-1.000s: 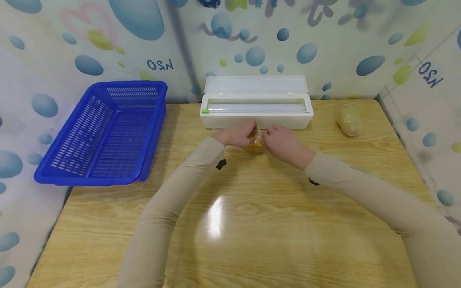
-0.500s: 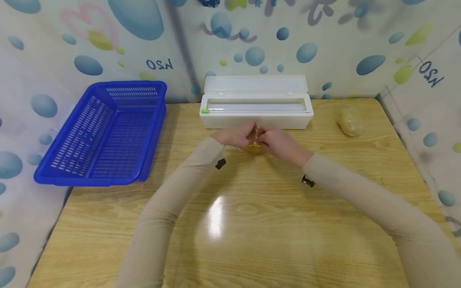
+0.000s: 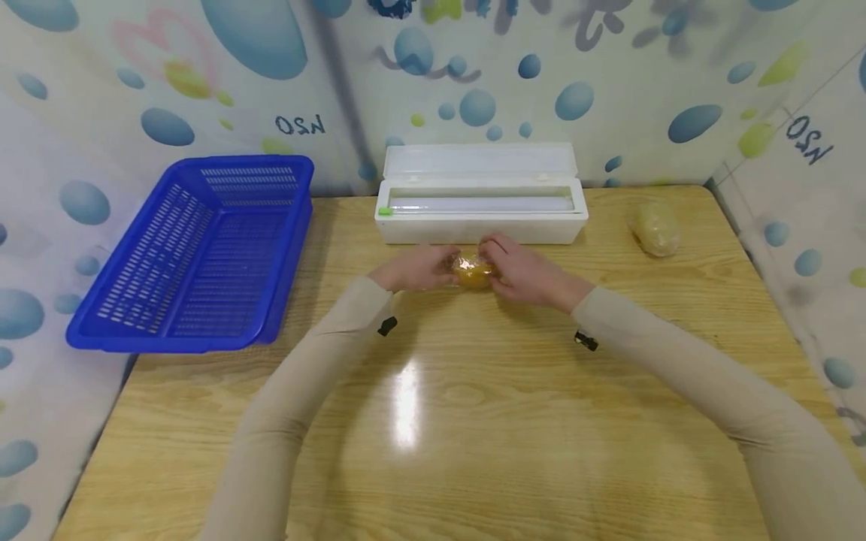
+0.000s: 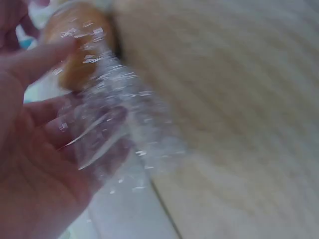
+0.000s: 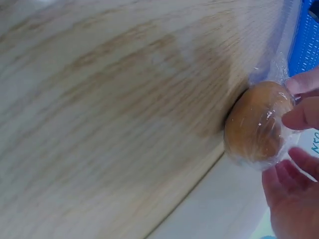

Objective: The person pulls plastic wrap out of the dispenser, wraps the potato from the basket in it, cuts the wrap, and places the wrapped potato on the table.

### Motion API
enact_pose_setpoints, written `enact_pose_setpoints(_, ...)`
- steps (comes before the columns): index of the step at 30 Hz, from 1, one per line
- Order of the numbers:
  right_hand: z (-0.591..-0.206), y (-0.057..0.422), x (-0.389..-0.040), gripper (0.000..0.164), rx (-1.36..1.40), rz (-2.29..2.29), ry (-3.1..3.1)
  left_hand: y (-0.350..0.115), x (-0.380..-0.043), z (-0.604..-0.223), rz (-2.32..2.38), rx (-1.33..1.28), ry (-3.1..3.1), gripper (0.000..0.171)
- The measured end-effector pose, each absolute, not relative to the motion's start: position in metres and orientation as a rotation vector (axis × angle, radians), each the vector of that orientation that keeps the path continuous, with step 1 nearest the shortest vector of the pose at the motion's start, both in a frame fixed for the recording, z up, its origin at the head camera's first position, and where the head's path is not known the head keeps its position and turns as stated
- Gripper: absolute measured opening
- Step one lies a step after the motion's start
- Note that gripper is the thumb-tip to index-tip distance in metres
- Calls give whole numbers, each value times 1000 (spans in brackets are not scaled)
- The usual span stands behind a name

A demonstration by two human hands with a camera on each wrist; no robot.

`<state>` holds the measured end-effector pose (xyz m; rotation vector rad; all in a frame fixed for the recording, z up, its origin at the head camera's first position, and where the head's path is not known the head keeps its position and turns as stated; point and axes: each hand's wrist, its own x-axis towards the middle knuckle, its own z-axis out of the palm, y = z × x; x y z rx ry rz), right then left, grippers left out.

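An orange-brown oval thing [image 5: 256,122] in clear plastic wrap lies between both hands, close to the table's back edge; its exact kind does not show. My left hand [image 3: 422,268] holds its left end. In the left wrist view my thumb lies on it, and a loose tail of plastic wrap [image 4: 134,114] drapes over the other fingers. My right hand [image 3: 524,272] grips the right end with bent fingers. Just behind the hands stands a white plastic wrap dispenser [image 3: 482,229], lid raised, with a roll inside and a green slider [image 3: 386,212].
At the left stands a blue slotted plastic basket [image 3: 274,278]. A pale yellowish wrapped lump [image 3: 658,230] rests at the back right of the wood-grain table [image 3: 514,421]. Patterned walls [image 3: 609,75] rise behind the table and along both sides.
The hands, earlier close together over the oval thing, have moved apart. My left hand has shifted left and towards me, so more of the wrapped thing shows between them.
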<state>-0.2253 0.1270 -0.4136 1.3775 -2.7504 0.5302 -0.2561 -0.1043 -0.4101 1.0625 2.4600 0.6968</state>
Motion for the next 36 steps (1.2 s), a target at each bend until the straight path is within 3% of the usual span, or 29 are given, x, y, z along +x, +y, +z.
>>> enact_pose_setpoints(5, -418, 126, -221, 71, 1423, 316, -2873, -101, -254, -418, 661, 1102, 2495, 35)
enact_pose_setpoints(12, -422, 118, -208, 81, 1379, -49, -2953, -95, -253, -418, 532, 1103, 2544, 22)
enact_pose_setpoints(20, -423, 114, -202, 96, 1283, 140, -3058, -90, -252, -413, 469, 1085, 2539, 37)
enact_pose_setpoints(26, -425, 115, -206, 98, 1306, 251, -3055, -90, -250, -409, 380, 1076, 2604, 39)
enact_pose_setpoints(32, -418, 124, -214, 92, 1291, 775, -3001, -90, -248, -410, 333, 1096, 2676, 32)
enact_pose_setpoints(36, -417, 127, -215, 84, 1334, 583, -2991, -89, -248, -410, 304, 1080, 2693, 26)
